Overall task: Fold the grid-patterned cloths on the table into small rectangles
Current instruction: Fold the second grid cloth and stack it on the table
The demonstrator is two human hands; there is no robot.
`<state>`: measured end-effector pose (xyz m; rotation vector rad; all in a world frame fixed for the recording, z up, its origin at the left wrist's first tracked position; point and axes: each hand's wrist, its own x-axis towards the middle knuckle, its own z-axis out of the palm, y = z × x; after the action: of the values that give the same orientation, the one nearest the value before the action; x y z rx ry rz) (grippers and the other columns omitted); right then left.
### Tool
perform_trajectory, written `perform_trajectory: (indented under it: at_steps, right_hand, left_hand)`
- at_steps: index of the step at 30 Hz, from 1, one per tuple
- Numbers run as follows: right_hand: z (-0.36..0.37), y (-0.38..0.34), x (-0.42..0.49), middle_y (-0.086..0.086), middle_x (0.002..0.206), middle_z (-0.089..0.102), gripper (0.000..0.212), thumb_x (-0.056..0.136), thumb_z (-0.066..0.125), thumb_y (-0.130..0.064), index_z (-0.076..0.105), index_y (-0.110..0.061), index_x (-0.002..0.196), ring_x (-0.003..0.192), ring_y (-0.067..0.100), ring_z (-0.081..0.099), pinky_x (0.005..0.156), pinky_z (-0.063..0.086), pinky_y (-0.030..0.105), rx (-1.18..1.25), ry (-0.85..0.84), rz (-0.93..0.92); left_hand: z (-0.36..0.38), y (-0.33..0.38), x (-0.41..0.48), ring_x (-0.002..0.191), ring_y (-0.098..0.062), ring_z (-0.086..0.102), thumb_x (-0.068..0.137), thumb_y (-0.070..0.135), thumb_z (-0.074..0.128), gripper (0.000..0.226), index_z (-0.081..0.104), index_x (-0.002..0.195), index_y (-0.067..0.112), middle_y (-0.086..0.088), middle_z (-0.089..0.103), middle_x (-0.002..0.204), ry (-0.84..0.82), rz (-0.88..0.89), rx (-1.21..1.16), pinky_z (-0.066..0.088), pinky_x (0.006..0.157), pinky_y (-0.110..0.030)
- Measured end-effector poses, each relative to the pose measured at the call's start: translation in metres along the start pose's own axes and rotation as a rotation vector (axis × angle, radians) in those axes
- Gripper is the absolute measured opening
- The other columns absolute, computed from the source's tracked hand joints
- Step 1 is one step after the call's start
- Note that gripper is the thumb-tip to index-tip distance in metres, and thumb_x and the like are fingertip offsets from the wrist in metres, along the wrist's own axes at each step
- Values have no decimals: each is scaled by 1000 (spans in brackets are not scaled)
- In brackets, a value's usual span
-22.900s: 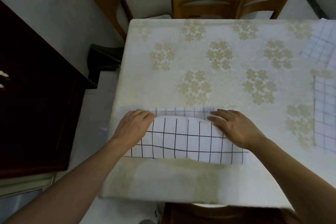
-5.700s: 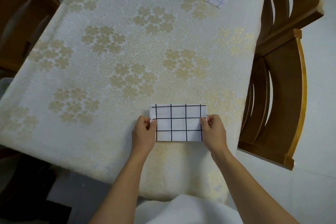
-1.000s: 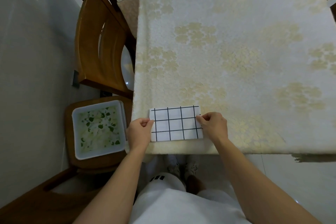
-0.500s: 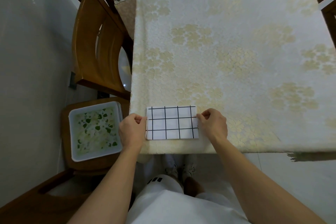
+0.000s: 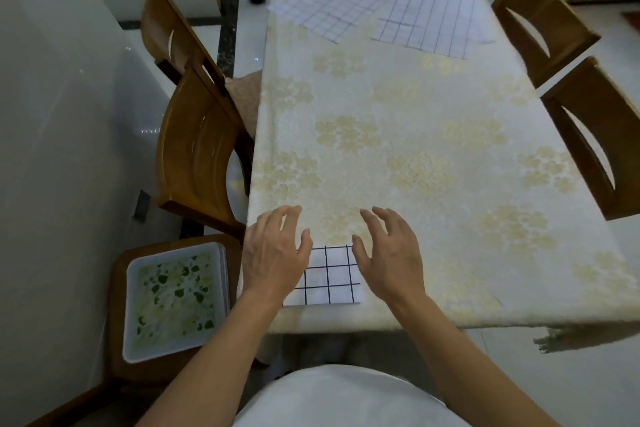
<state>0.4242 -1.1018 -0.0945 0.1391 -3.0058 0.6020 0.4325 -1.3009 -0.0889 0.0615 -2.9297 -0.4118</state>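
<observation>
Head-height view from near end of table [image 5: 450, 184], facing forward and down; left hand [image 5: 273, 263] and right hand [image 5: 391, 263] close below.

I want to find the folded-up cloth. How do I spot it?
Start at the table with the cream flowered tablecloth and go to its near edge. Between the person's left hand and right hand lies a small white rectangle with bold black grid lines. The other grid cloths lie spread flat at the far end.
</observation>
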Motion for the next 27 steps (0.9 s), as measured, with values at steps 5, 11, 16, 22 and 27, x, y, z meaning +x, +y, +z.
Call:
perform_trajectory:
  at_steps: [5,11,16,22,27]
  right_hand:
    - [-10,-9,-13,6,139,57,53,96,42,-46,54,-19,140,130,27,51,106,47,45,-39,17,-90]
    - [-9,-5,-34,7,139,58,54,95,42,-49,57,-20,137,128,27,54,104,48,45,-50,-15,-72]
    - [-13,1,-48,8,135,61,53,93,43,-47,60,-18,134,125,28,56,101,50,46,-62,9,-13]
    - [-15,22,-76,8,132,61,52,92,44,-46,60,-17,133,123,28,57,99,51,46,-94,25,99]
    - [-25,47,-100,8,132,61,48,92,52,-43,61,-18,132,121,27,57,99,50,45,-109,54,229]
  left_hand:
    - [-3,15,-15,113,-22,59,93,42,48,45,58,131,19,-3,63,127,-8,94,12,49,93,-40]
    - [3,21,-29,112,-23,62,91,45,47,47,63,127,18,-5,65,126,-67,124,24,53,91,-42]
    - [7,27,-33,112,-23,61,91,44,49,45,63,126,19,-3,65,125,-90,171,23,53,87,-40]
    - [17,44,-40,110,-23,60,90,39,59,42,62,127,18,-2,65,123,-112,276,-11,52,83,-39]
    - [24,72,-43,110,-24,60,92,44,40,48,61,126,17,-3,65,123,-143,387,-20,52,82,-40]
